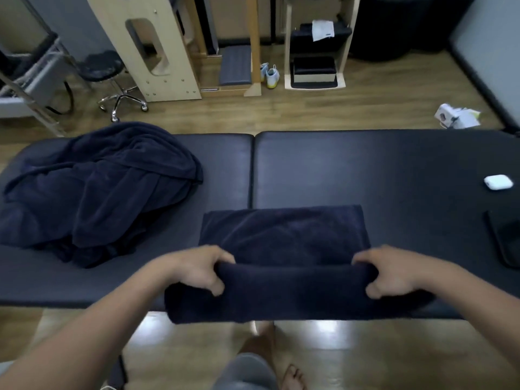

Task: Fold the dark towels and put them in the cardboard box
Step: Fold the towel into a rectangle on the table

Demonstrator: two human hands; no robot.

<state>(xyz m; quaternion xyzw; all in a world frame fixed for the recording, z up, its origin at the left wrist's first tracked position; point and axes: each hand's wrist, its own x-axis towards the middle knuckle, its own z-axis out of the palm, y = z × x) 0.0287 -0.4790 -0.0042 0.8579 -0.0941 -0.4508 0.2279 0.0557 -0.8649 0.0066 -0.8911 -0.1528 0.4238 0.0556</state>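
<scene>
A dark navy towel (284, 235) lies partly folded on the black padded table (365, 170), its near part hanging over the front edge. My left hand (197, 270) grips the left end of the raised near fold, thumb under and fingers over. My right hand (394, 273) grips the right end of the same fold. A heap of loose dark towels (95, 190) sits on the left of the table. No cardboard box is in view.
A white earbud case (498, 182) and a black phone-like slab (506, 237) lie at the table's right. Behind the table are a wheeled stool (109, 77), wooden equipment (152, 49) and shoes (270, 76). My feet (292, 375) stand on the wooden floor below.
</scene>
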